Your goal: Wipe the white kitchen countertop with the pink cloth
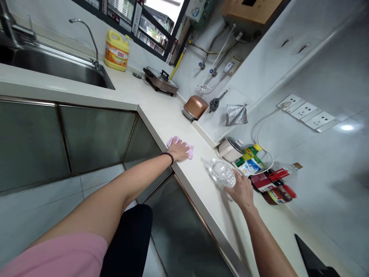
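My left hand (179, 150) lies flat, fingers spread, on a pink cloth (188, 151) pressed against the white countertop (161, 111) near its front edge. My right hand (242, 190) is wrapped round a clear plastic bottle (221, 174) with a white cap, held just above the counter to the right of the cloth. A dark bead bracelet sits on my left wrist.
A steel sink (57, 67) with tap and a yellow detergent jug (117, 50) are at the far left. A lidded pan (161, 80), a copper pot (196, 107), a white cooker (230, 149) and packets and jars (268, 181) line the wall. Cabinet doors run below.
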Demonstrator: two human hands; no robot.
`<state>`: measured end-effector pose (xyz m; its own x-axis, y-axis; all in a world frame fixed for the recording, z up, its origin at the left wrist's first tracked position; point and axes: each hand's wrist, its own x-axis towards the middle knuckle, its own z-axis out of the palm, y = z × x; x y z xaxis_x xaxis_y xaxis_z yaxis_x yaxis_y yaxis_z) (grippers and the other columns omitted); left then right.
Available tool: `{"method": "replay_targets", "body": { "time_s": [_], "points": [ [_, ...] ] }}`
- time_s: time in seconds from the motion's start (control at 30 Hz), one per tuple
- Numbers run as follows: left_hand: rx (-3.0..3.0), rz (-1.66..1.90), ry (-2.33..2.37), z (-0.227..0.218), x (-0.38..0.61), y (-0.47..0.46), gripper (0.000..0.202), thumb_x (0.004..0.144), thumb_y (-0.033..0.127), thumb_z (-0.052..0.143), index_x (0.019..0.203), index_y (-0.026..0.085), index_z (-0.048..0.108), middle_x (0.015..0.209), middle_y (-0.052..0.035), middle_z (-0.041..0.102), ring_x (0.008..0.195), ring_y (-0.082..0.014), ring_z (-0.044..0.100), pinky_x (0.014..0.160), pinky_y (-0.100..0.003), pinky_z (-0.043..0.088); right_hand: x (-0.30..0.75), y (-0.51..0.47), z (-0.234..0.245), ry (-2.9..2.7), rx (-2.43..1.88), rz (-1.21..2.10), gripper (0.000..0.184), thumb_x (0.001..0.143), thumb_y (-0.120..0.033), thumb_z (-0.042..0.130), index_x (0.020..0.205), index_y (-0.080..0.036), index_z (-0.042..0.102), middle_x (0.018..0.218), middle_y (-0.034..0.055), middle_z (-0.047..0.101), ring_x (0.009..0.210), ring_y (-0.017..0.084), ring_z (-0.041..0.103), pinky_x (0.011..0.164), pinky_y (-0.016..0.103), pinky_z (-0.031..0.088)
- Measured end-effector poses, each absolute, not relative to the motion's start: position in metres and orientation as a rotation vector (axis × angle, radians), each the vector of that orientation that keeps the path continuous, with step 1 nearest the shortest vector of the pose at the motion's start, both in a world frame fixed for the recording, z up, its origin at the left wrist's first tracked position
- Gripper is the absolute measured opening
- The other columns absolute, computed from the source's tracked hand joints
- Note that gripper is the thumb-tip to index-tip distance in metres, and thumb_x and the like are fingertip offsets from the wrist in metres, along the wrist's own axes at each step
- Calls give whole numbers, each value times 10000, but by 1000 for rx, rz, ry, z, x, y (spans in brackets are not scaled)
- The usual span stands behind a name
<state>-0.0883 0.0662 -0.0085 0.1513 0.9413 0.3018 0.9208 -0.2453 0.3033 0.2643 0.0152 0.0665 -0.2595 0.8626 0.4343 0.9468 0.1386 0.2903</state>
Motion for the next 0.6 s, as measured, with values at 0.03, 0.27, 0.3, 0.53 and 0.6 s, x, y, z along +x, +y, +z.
{"method": "replay_targets", "body": {
  "time_s": [0.03,0.27,0.3,0.53,0.6],
  "points": [
    [2343,674,1899,-9,-88,67,471,931,465,406,1334,290,575,1458,-72,501,1366,-355,329,1130,-644,90,273,16,65,-2190,-1803,-731,815,674,-439,723,1423,-230,480,1058,116,583,999,330,540,840,423,422],
    [2287,625,1902,-15,-87,76,564,929,474,392,1458,291,464,1559,-67,396,1445,-354,231,1158,-628,44,366,-1,49,-1700,-1586,-270,983,555,-564,795,1405,-190,473,1226,126,609,1031,333,587,941,518,458],
    [2281,609,1904,-15,-87,76,577,930,480,387,1471,290,449,1571,-66,379,1453,-354,218,1159,-629,36,380,-7,46,-1571,-1603,-213,1008,542,-577,808,1408,-196,462,1230,123,611,1042,335,591,946,529,464],
    [2288,536,1952,-11,-86,75,661,928,482,371,1536,223,350,1602,-104,326,1486,-348,170,1169,-620,20,458,-48,23,-1090,-1457,107,1134,468,-533,885,1423,-209,366,1254,104,575,1199,300,566,1003,489,496],
    [2275,507,1982,-10,-85,75,683,926,492,370,1542,199,339,1617,-122,290,1492,-352,160,1170,-618,19,470,-56,21,-1051,-1460,130,1134,474,-533,880,1429,-198,368,1285,122,569,1225,299,559,1014,466,492]
  ]
}}
